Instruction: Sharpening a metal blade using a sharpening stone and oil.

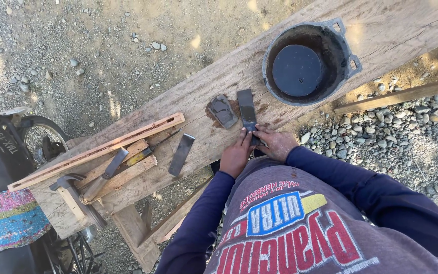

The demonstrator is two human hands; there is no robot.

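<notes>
Metal blade (247,109), flat, dark and narrow, lies lengthwise on a long rough wooden plank (219,86) that runs slantwise across the view. Its near end is under both hands. The left hand (235,155) has its fingers laid nearly straight and pressed down on the blade's near end. The right hand (276,143) sits just beside it, fingers bent and close together, their tips on the same end; neither hand is wrapped around the blade. The wood around the blade looks damp and darker.

Just to the left of the blade, touching or nearly so, rests a worn grey sharpening stone (223,110) on a wet patch. Beyond the blade stands a round black basin (340,61) with lugs on its rim, dark inside; whether it holds liquid cannot be told. Further left on the plank lie a second flat metal blade (181,154), a long slotted wooden block (97,149), a chisel-like tool (105,175) and a hammer (72,190).

The plank stands outdoors in sunlight over bare dirt and gravel (401,132). Loose wooden slats (396,95) lie on the stones at the right. At the left edge part of a motorcycle (6,152) shows, with a colourful woven bag (8,218) hanging from it.
</notes>
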